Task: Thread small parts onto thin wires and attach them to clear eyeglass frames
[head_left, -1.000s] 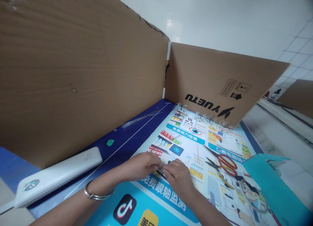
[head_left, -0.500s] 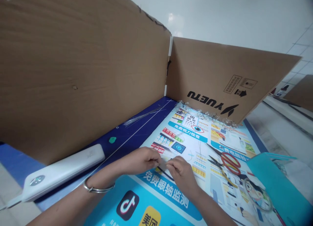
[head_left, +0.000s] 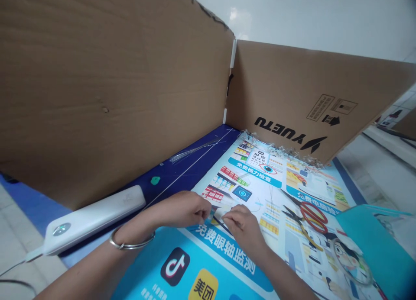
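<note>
My left hand (head_left: 188, 208), a metal bangle (head_left: 130, 241) on its wrist, is closed in a pinch above the printed sheet (head_left: 191, 243). Just to its right, my right hand (head_left: 243, 226) also pinches, with a small gap between the two sets of fingertips. Whatever lies in either pinch is too fine or too hidden to make out. To the right of my hands lie red-handled scissors (head_left: 313, 217) and a second pair with yellow handles (head_left: 307, 235). Thin straight wires or strands (head_left: 191, 153) lie in a bundle on the dark blue strip beyond my left hand.
Tall cardboard panels (head_left: 130, 96) wall the left and back (head_left: 286, 96). Along the back panel's foot runs a pile of clear curly bits (head_left: 286, 153). A white lamp-like bar (head_left: 97, 217), a green lump (head_left: 155, 180), a clear ring (head_left: 351, 265) and a teal folder (head_left: 373, 243) lie around.
My fingertips are slightly farther apart than before, both hands still pinched. The view has shifted a little, so the surroundings sit farther right. The scissors and wires stay in place.
</note>
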The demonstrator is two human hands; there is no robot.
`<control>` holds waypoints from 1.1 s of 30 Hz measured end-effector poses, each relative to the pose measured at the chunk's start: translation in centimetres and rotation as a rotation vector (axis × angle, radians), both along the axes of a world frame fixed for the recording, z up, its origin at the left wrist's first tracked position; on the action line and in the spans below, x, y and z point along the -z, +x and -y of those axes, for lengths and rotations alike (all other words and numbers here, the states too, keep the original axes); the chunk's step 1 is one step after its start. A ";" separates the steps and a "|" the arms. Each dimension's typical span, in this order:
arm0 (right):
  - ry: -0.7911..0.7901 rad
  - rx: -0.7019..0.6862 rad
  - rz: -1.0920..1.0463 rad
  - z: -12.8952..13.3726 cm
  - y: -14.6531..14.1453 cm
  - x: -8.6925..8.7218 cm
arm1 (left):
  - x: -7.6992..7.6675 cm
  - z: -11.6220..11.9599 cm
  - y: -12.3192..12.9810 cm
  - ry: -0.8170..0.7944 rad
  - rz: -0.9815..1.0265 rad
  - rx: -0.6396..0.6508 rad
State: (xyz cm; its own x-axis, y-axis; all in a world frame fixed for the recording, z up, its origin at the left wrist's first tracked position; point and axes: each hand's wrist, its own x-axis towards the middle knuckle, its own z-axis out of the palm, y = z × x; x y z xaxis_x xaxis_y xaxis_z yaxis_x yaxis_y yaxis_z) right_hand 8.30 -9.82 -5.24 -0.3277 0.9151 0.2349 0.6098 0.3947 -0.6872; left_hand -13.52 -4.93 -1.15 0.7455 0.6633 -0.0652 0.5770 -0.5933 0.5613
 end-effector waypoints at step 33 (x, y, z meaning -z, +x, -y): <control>0.180 -0.155 0.306 1.2 -1.5 0.4 | 1.5 -1.9 0.5 0.304 -0.205 -0.444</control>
